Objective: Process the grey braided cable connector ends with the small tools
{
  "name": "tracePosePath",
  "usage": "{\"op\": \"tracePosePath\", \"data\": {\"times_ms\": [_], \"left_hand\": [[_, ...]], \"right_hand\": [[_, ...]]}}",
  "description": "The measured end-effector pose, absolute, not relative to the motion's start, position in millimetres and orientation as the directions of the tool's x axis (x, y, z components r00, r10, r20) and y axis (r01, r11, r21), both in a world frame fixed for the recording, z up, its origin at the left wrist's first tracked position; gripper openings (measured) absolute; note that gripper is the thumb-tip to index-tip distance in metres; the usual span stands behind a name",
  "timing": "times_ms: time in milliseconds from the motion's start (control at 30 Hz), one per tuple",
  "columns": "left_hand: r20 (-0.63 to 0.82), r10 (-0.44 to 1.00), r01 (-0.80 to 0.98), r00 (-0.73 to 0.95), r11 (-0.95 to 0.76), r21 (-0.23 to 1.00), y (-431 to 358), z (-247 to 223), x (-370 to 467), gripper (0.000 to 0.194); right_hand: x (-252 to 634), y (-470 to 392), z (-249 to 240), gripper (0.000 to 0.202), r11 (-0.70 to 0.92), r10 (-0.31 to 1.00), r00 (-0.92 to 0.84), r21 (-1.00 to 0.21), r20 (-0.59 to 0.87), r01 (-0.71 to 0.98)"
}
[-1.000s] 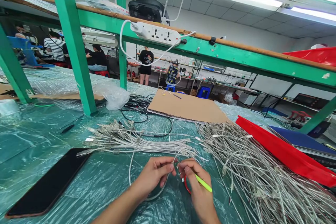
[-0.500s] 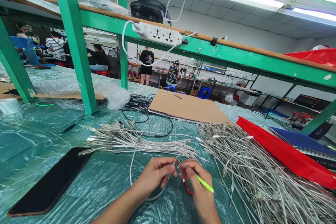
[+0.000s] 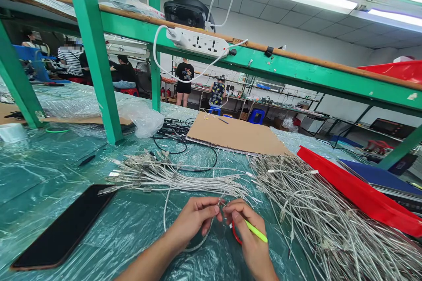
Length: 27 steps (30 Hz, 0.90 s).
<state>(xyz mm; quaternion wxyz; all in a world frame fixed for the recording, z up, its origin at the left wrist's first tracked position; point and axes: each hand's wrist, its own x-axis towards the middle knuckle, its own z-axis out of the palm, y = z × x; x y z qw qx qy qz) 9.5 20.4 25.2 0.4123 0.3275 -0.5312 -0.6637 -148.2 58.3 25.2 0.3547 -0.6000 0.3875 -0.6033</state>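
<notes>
Left hand (image 3: pixel 198 218), low centre of the frame, pinches the tip of a pale cable (image 3: pixel 164 216) between thumb and fingers. Just to its right, the right hand (image 3: pixel 244 229) grips a yellow-green handle (image 3: pixel 256 232), its bent fingertips close to that same tip; whether they also hold a strand is too small to tell. A red curved piece (image 3: pixel 234 232) shows beside the right thumb.

Work on this tip looks partway along, judging by both hands meeting at it. Similar cables lie in a bundle (image 3: pixel 194 183) left of centre and a larger heap (image 3: pixel 329 215) filling the lower right; which are finished, if any, I cannot tell.

The cable looks slim, round and greyish white, bowing down behind the left wrist over the green desk (image 3: pixel 138 224) and back up to the fingers, with thin strands (image 3: pixel 225 192) poking up there.
</notes>
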Motion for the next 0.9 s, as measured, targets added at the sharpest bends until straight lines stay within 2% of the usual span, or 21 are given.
{"op": "tracePosePath", "data": {"times_ms": [233,400,767,900], "left_hand": [[-0.005,-0.899,0.184,-0.438,-0.095,0.978,20.4,25.0,9.4,0.032],[0.016,-0.885,0.169,-0.465,-0.071,0.983,20.2,25.3,9.3,0.028],[-0.003,-0.907,0.159,-0.421,-0.077,0.984,21.1,25.8,8.4,0.037],[0.003,-0.904,0.142,-0.428,-0.063,0.988,21.0,27.4,7.7,0.035]], "right_hand": [[-149.7,57.2,21.9,0.023,-0.410,-0.910,-0.057,-0.912,0.411,-0.026],[-145.8,59.0,26.1,0.025,-0.466,-0.883,-0.045,-0.884,0.467,-0.020],[-149.8,56.8,20.7,0.023,-0.394,-0.914,-0.080,-0.917,0.398,-0.061],[-146.2,58.3,23.7,0.024,-0.424,-0.900,-0.085,-0.903,0.428,-0.060]]}}
